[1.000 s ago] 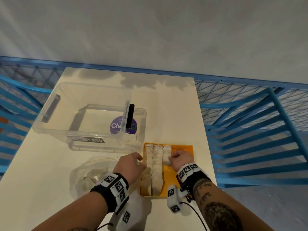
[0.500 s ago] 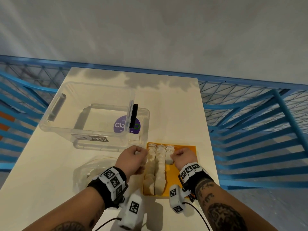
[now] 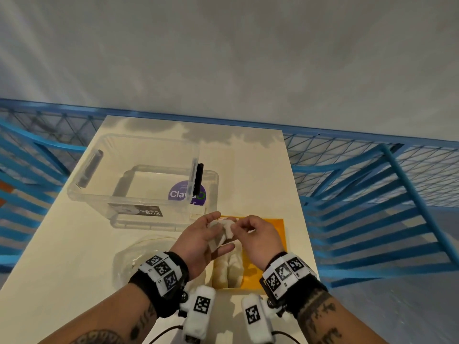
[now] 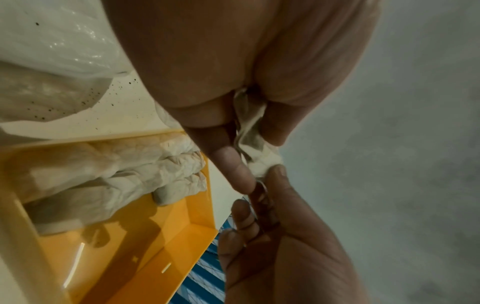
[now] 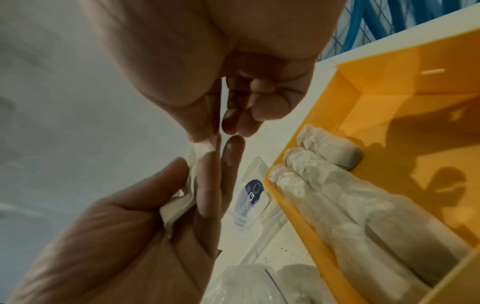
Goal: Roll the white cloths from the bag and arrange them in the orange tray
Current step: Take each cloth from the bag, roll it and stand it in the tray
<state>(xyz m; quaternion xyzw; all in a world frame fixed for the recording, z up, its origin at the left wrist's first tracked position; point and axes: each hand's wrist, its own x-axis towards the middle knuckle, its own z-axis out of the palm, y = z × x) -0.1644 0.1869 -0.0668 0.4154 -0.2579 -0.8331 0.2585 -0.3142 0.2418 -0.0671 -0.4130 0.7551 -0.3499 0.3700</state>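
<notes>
Both hands hover over the far left part of the orange tray (image 3: 269, 240) and share one small white cloth (image 3: 224, 232). My left hand (image 3: 203, 235) cradles the cloth with thumb and fingers curled round it (image 4: 249, 131). My right hand (image 3: 250, 228) pinches the cloth's edge (image 5: 205, 144) between thumb and forefinger. Three rolled white cloths (image 5: 337, 195) lie side by side along the tray's left side (image 4: 116, 174), the right one shorter. The right half of the tray (image 5: 389, 102) is bare.
A clear plastic bag (image 3: 139, 259) holding white cloth lies left of the tray. An empty clear storage box (image 3: 139, 184) with a purple label stands behind it. The cream table (image 3: 248, 170) ends just right of the tray, with blue railing (image 3: 372, 194) beyond.
Both hands have risen from the rolls in the tray and come together, and they now hold a small white cloth between them above the tray's far end.
</notes>
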